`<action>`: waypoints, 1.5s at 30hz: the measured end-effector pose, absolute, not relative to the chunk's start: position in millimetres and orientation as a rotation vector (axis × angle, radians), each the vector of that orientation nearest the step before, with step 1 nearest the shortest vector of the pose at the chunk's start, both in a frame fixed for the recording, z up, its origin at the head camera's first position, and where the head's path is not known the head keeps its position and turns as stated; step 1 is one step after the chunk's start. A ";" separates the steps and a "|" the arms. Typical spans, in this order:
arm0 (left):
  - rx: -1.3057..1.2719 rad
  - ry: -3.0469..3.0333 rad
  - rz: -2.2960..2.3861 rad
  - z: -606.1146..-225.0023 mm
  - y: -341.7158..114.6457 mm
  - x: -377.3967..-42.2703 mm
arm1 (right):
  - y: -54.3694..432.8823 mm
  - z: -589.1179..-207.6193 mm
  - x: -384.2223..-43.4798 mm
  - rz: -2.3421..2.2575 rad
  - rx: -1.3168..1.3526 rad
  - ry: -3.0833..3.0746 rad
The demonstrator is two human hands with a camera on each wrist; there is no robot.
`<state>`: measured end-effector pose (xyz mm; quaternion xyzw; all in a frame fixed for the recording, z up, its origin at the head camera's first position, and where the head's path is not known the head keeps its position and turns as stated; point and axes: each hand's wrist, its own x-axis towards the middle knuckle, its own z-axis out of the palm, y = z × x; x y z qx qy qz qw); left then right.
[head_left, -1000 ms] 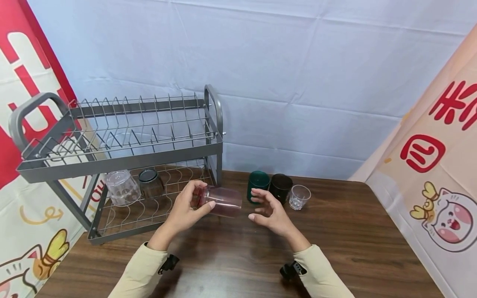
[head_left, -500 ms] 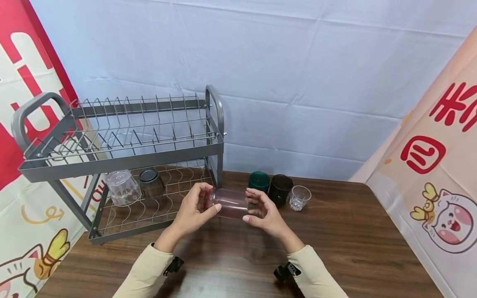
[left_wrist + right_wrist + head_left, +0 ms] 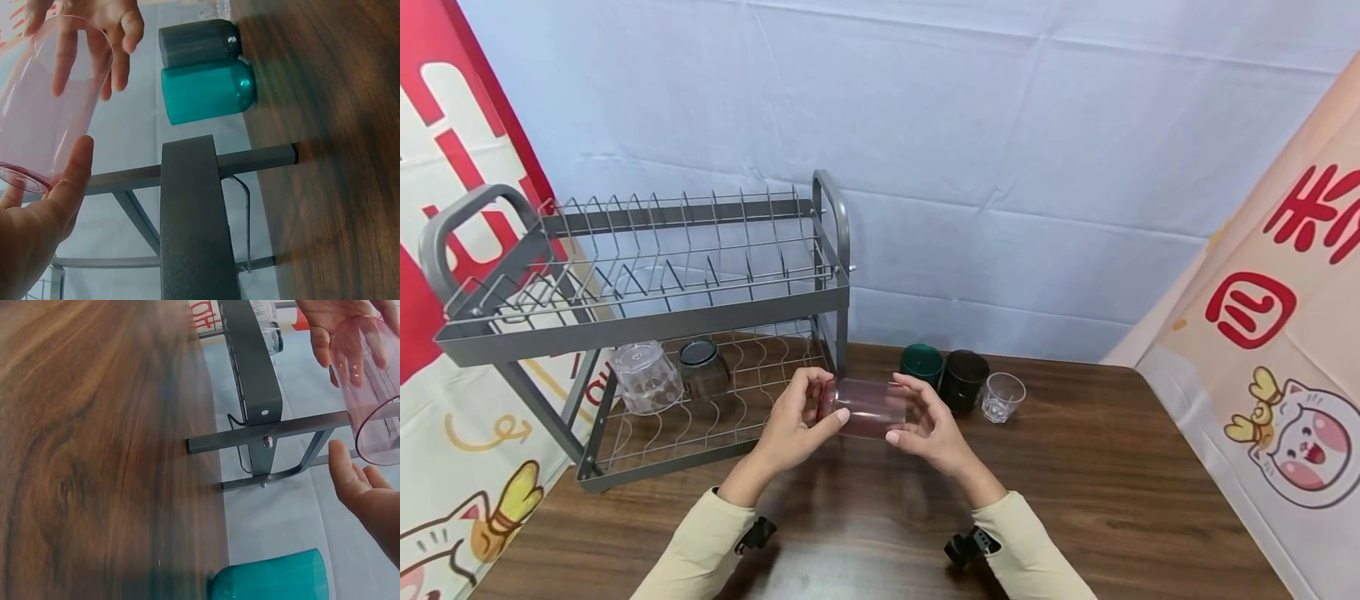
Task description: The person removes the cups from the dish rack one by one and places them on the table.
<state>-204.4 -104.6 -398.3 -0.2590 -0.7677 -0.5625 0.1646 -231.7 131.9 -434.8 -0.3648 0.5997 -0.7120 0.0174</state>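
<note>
A pink transparent drinking glass lies sideways in the air above the table, its base to the left and its mouth to the right. My left hand grips it near the base, thumb in front and fingers behind. At the mouth, my right hand has its thumb and fingers spread around the rim. In the right wrist view a gap shows between the right hand and the rim of the pink glass. Whether another finger touches the glass is hard to see.
A grey two-tier dish rack stands left. Its lower tier holds an upturned clear glass and a smoky glass. Behind my right hand stand a teal glass, a dark glass and a small clear glass on the wooden table.
My left hand has carried the pink glass slightly right. My right hand has come left to its mouth, closing most of the gap. The rack and other glasses stay put.
</note>
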 end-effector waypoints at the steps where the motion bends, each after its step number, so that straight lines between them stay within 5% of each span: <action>1: -0.731 -2.192 -1.601 -402.5 -104.9 -207.1 | 131.6 -434.6 -231.7 -2.221 -1.136 1.848; 12: -0.736 -2.189 -1.611 -413.9 -105.6 -213.9 | 130.3 -433.2 -230.6 -2.269 -1.135 1.797; 20: -0.837 -2.245 -1.508 -380.0 -103.4 -190.2 | 134.5 -430.2 -224.7 -2.266 -1.165 1.849; 32: -0.804 -2.399 -1.206 -404.2 -120.9 -205.1 | 145.0 -424.4 -223.6 -2.231 -1.134 1.958; 45: -0.722 -2.611 -0.711 -389.8 -141.2 -206.9 | 156.1 -373.7 -205.7 -1.810 -0.856 2.415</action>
